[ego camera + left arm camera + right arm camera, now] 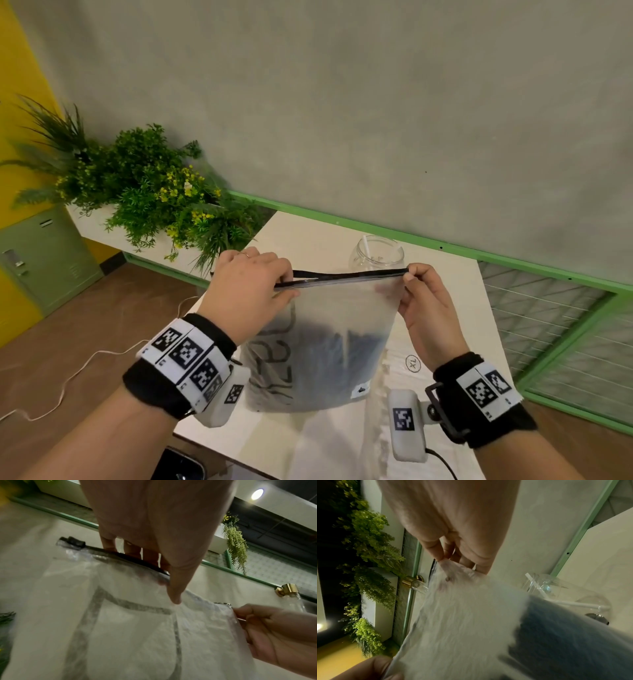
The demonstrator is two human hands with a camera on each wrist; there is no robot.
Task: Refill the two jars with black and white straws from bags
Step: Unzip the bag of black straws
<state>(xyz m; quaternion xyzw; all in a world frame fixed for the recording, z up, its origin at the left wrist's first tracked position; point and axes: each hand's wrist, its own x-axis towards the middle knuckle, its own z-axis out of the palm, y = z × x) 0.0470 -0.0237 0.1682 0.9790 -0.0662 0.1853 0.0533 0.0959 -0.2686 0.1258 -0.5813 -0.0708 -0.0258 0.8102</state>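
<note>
I hold the bag [318, 342] upright; left hand [250, 291] and right hand [424, 308] pinch its zip strip [342, 278], running left-right. Jar [376, 255] stands just beyond.

The head view looks forward and down from above onto the white table [301, 240], far enough back to take in both wrists and the wall behind. The left wrist view looks along the left hand [154, 527] from very near, tilted upward. The right wrist view, rolled sideways, sits as close under the right hand [453, 520]. All three share the frosted bag [325, 329]; the glass jar [378, 255] perhaps only two.
</note>
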